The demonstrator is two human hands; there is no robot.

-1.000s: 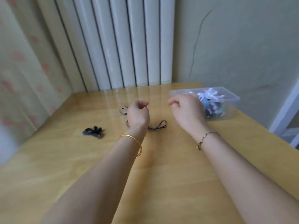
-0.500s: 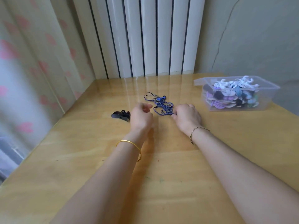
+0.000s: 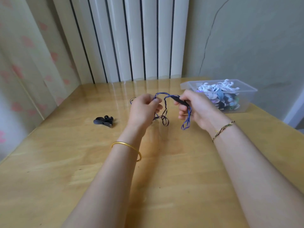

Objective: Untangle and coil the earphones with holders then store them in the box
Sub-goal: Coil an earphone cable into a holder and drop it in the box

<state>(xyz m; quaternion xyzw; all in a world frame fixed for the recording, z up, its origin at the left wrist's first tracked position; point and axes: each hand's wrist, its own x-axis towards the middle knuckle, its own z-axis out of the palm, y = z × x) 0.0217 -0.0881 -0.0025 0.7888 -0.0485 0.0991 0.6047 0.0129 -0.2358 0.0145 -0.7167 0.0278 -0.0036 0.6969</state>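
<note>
A tangled blue and black earphone cable (image 3: 165, 118) is lifted above the wooden table (image 3: 164, 178), stretched between both hands. My left hand (image 3: 144, 111) pinches one part of the cable, with loops hanging under it. My right hand (image 3: 195, 109) grips the cable's black inline piece, and a blue loop dangles below the palm. A black holder (image 3: 103, 121) lies on the table to the left of my left hand. The clear plastic box (image 3: 246, 102) stands at the right, holding several coiled earphones.
A white ribbed radiator (image 3: 131, 38) stands behind the table against the wall. A patterned curtain (image 3: 24, 63) hangs along the left side. The table's right edge runs close behind the box.
Both hands took hold of the earphone cable on the table and raised it, pulling it apart between them. The camera view shifted left and closer.
</note>
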